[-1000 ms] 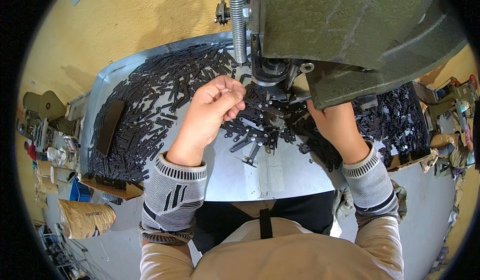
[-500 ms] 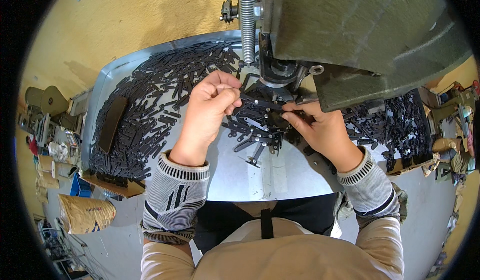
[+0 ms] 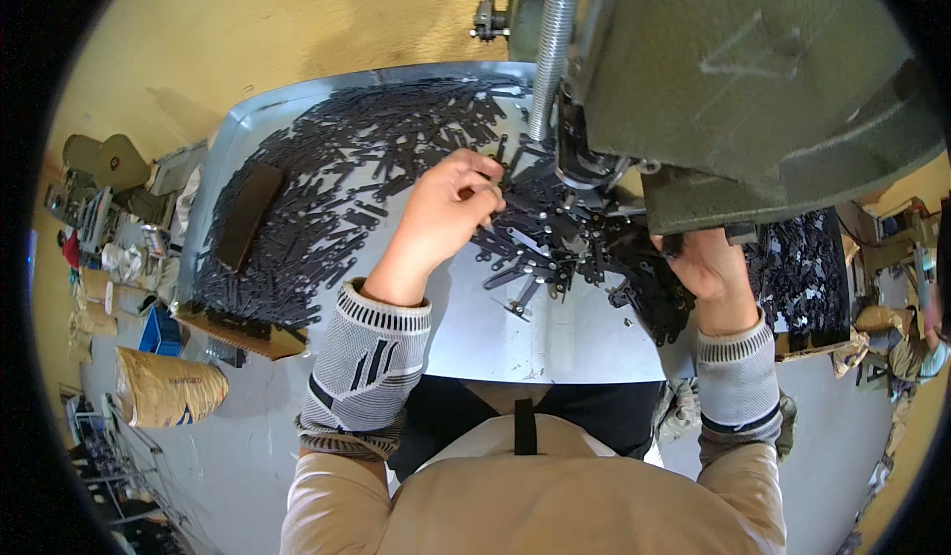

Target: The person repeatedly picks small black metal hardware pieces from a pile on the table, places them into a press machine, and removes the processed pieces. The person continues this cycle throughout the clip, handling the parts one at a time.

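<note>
Currently, head view: left hand [image 3: 451, 206] half-curled beside black strips [image 3: 530, 241] heaped on the metal worktop [image 3: 495, 347]; any hold cannot be told. Right hand [image 3: 708, 266], fingers partly hidden, at lower edge of the green machine [image 3: 753, 89]; grip indeterminable.

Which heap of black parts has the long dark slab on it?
The left heap, curving along the metal tray: the slab rests on its left part. The middle heap by the green machine and right heap show none.
</note>
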